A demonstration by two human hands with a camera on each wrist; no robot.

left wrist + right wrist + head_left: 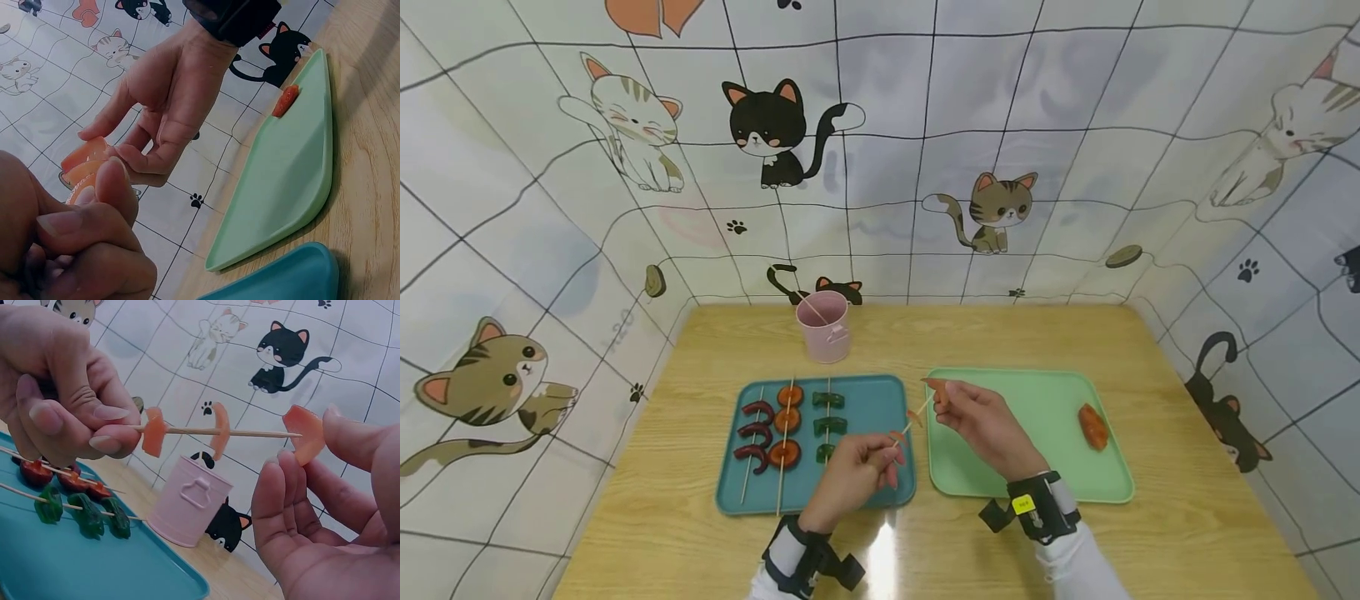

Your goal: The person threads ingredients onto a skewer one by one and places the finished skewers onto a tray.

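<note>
My left hand point(868, 463) point(69, 394) pinches a thin wooden skewer point(250, 432) point(917, 421) that carries two orange sausage slices point(187, 430). My right hand point(958, 406) point(156, 106) pinches a third orange slice point(305, 434) point(84, 156) right at the skewer's pointed tip. Both hands hover above the gap between a teal tray point(872, 408) and a green tray point(1045, 408). One orange sausage piece point(1093, 426) point(286, 100) lies on the green tray.
Three loaded skewers lie on the teal tray: dark red curls point(756, 433), orange rounds point(787, 421), green pieces point(828, 423) point(84, 512). A pink bucket point(825, 327) point(187, 503) holding a skewer stands behind. Cat-print walls enclose the wooden table point(1187, 500).
</note>
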